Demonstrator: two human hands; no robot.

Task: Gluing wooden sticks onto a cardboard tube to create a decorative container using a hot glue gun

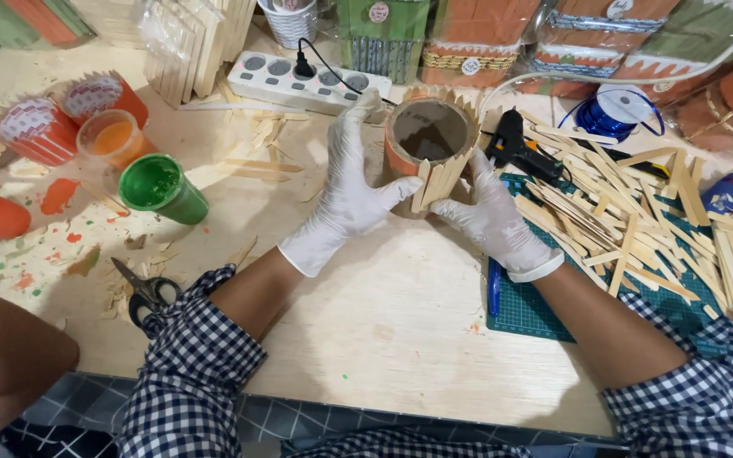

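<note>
I have a round cardboard tube standing upright on the tabletop, its open mouth tilted a little toward me so I see the grey-brown inside. Its outer wall is orange where it shows on the left. Pale flat wooden sticks are set side by side around the wall, upright to slightly slanted, their cut ends rising above the rim along the back like a row of points. The front sticks lean a bit to the right. The tube sits just behind the near edge of the green cutting mat, left of it.
</note>
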